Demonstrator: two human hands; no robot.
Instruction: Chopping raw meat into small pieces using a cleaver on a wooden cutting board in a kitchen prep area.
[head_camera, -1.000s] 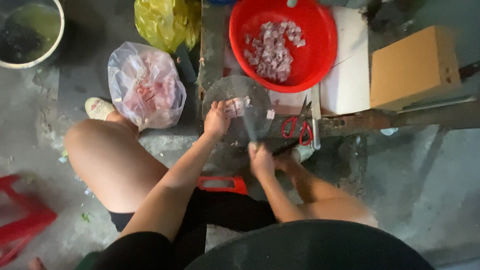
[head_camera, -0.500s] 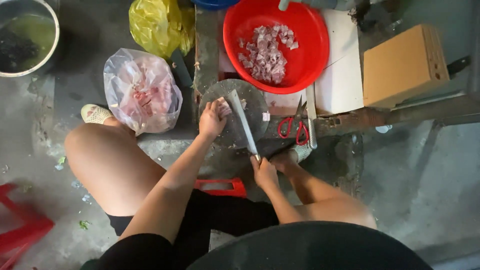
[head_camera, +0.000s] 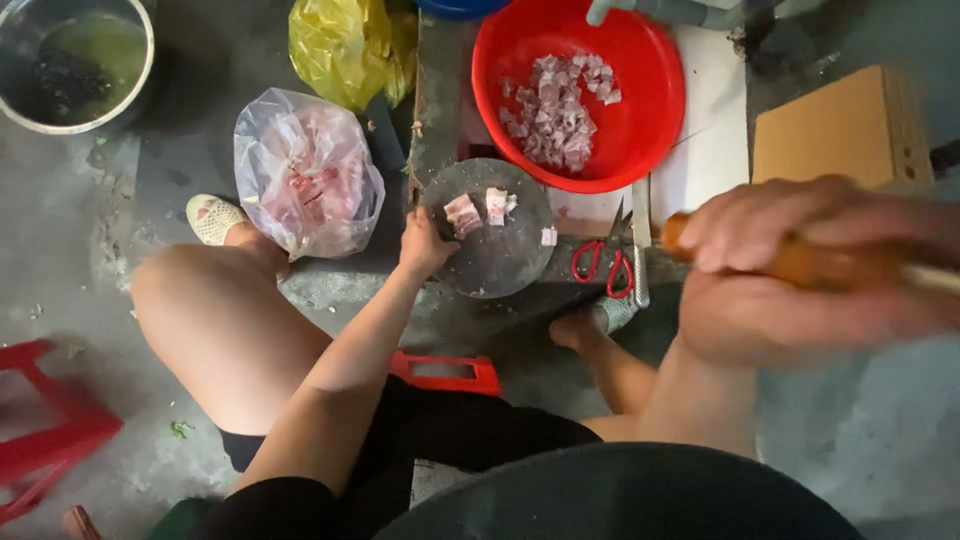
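Left hand (head_camera: 425, 245) rests at the left edge of the round grey chopping block (head_camera: 495, 255), fingers just beside the meat strip (head_camera: 463, 214), not clearly gripping it. Right hand (head_camera: 800, 265) is raised near the camera, blurred, clenched around a brown wooden handle (head_camera: 790, 262), probably a knife; blade is out of frame. More cut pieces lie in the red basin (head_camera: 640, 130) behind the block. Red scissors (head_camera: 600, 268) lie right of the block; plastic bag of meat (head_camera: 305, 185) sits to its left.

Dim light, blurred near foreground
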